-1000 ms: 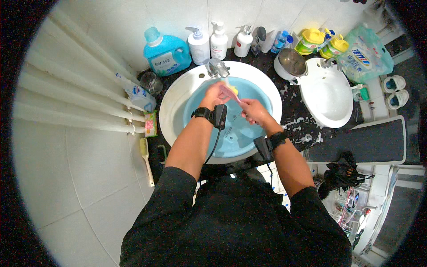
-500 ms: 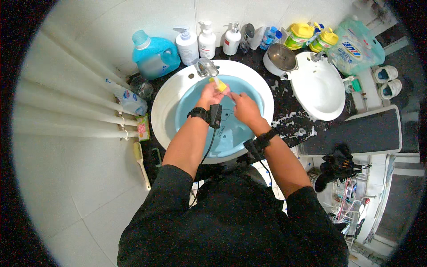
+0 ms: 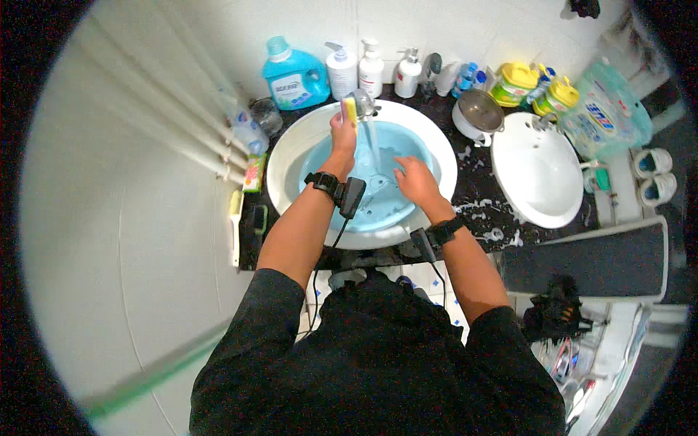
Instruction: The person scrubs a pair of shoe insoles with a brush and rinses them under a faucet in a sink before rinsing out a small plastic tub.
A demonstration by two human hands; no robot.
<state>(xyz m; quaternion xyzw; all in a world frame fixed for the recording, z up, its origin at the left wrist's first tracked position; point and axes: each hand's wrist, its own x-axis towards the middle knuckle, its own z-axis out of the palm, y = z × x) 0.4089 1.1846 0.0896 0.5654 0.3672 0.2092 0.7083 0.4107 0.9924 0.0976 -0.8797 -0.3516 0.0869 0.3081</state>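
The left hand (image 3: 343, 132) is gripping a yellow sponge (image 3: 350, 110), fingers clamped around it, holding it up just beside the tap (image 3: 364, 103) at the back of the white sink (image 3: 291, 156). Water is running from the tap into a light blue basin (image 3: 396, 214) sitting inside the sink. The right hand (image 3: 414, 180) is resting with fingers loosely spread on the basin's inner wall, gripping nothing. 1 blue detergent jug (image 3: 293, 73) is standing on the dark surface (image 3: 480, 218) behind.
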